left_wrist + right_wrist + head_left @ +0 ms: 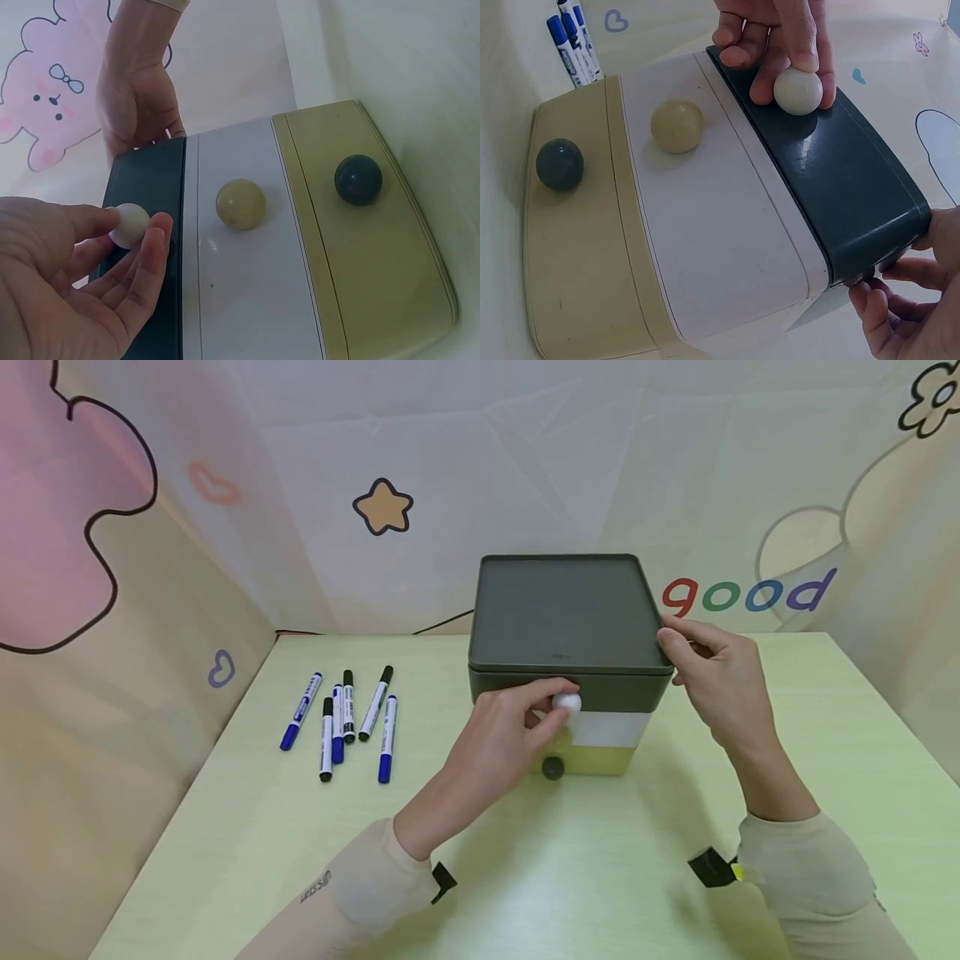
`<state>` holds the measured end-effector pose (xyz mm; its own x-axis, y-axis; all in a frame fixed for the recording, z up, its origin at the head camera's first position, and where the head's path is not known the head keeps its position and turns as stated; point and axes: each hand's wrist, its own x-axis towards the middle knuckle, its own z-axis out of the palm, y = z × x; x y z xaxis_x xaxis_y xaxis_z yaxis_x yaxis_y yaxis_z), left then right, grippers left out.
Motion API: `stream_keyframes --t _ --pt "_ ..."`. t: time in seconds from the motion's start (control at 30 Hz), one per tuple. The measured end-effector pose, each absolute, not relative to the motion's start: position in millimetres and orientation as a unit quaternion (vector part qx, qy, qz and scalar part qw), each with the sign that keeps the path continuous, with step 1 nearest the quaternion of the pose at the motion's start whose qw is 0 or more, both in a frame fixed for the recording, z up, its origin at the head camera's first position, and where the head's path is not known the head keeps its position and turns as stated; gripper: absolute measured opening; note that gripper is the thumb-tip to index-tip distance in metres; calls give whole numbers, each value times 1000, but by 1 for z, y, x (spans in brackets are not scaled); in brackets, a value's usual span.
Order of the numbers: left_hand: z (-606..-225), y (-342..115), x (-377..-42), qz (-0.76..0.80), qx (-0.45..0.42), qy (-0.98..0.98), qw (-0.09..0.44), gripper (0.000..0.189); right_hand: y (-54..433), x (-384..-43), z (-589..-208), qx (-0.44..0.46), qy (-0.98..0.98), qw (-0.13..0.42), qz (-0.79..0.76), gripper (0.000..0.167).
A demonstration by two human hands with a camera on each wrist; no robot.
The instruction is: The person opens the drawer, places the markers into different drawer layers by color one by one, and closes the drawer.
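Note:
A three-drawer box [558,610] stands on the table, with a dark green top drawer [150,180], a white middle drawer [240,277] and a yellow bottom drawer [382,240]. My left hand [491,739] pinches the white round knob [798,91] of the top drawer between thumb and fingers. At the box's right side, my right hand [720,685] holds the upper edge, its fingers bent at the corner in the right wrist view. The middle drawer has a cream knob [241,204] and the bottom one a dark knob [358,180]. All the drawers look closed.
Several blue-capped and black-capped markers lie left of the box, among them a blue marker [302,711] and a black marker [376,703]. Behind the table [225,827] hangs a printed cloth backdrop [450,460], with more cloth at both sides.

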<state>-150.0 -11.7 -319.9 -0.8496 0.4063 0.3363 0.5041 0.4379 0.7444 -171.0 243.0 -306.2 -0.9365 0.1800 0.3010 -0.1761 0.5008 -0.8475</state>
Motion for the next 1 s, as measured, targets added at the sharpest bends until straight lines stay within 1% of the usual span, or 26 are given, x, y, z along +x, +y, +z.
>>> stream_keyframes --t 0.33,0.53,0.6,0.67,0.73,0.83,0.93,1.0 --pt "-319 -10 -152 -456 -269 -847 55 27 245 -168 -305 -6 -849 177 497 40" --pt "-325 -14 -147 -436 -278 -851 91 30 243 -169 -306 -4 -848 176 499 40" --pt "-326 -15 -143 -438 -266 -853 99 28 243 -169 -305 -3 -849 175 498 40" --pt "-327 -17 -139 -446 -250 -854 98 20 243 -169 -305 -4 -851 176 496 41" --pt "-328 -18 -137 -454 -238 -854 91 12 244 -168 -305 -4 -851 176 494 41" --pt "-332 -19 -135 -453 -240 -856 67 5 244 -168 -304 -5 -851 176 496 41" --pt "-339 -19 -136 -452 -247 -856 39 8 243 -168 -304 -2 -849 175 499 41" --pt "-344 -20 -138 -447 -251 -858 32 11 243 -168 -305 -1 -848 174 501 41"
